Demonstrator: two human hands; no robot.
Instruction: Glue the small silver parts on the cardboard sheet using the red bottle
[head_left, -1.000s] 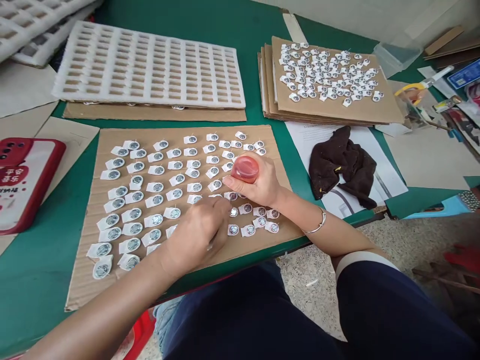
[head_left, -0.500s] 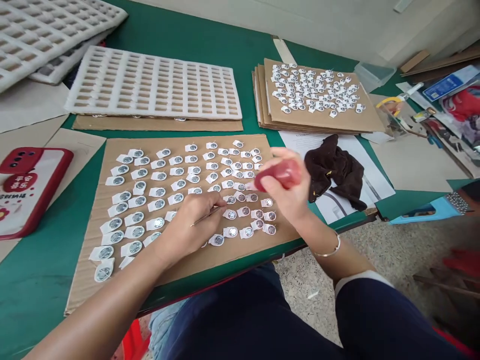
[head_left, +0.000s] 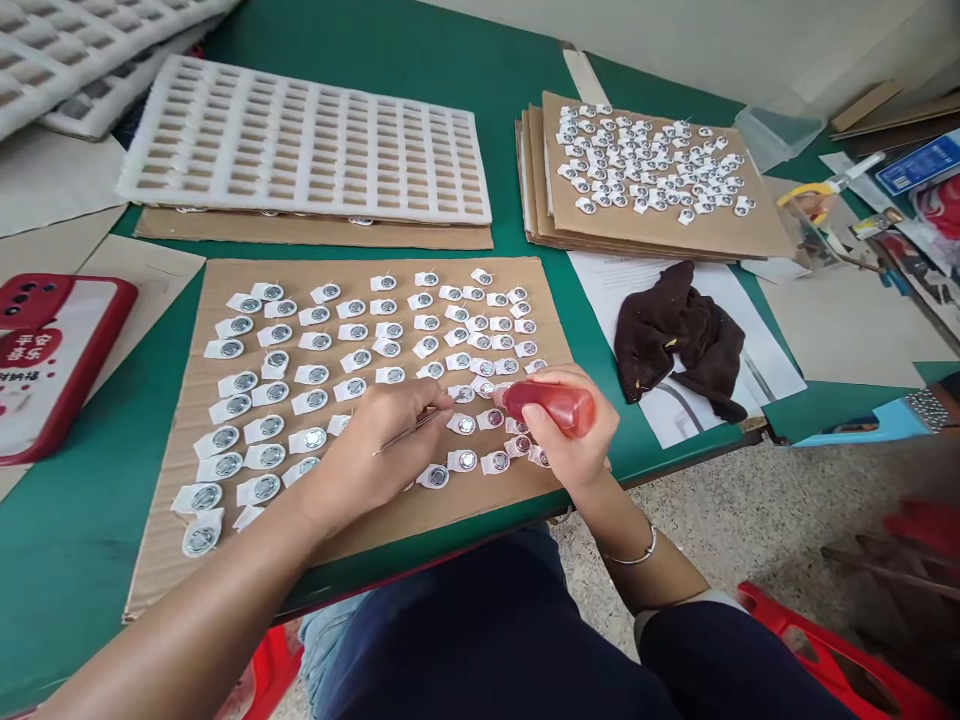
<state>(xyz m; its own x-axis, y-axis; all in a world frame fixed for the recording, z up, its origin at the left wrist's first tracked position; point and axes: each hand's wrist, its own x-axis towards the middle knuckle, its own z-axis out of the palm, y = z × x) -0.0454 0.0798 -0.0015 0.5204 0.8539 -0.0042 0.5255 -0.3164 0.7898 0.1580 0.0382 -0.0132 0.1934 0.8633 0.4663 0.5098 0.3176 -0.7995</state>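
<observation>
Tabbed discs (head_left: 202, 540) lie face up in loose rows on our cardboard sheet (head_left: 480, 492), which rests on the green desk (head_left: 450, 60). Beyond the sheet we have a white foam grid (head_left: 300, 208) and a cardboard stack (head_left: 600, 225) bearing more discs; a dark cloth (head_left: 675, 340) lies to the right. Our right hand (head_left: 577, 462) is clamped round a red squeeze bottle (head_left: 555, 405), its nozzle pointing at one disc among close neighbours. Our left hand (head_left: 394, 440) is pinched on a thin metal tool (head_left: 409, 433), fingertips beside that spot; we cannot tell whether they touch a disc. We judge the step in hand to be close work at a single disc; moving the nozzle there calls for a steady wrist, light grip pressure and clearance from adjoining discs.
</observation>
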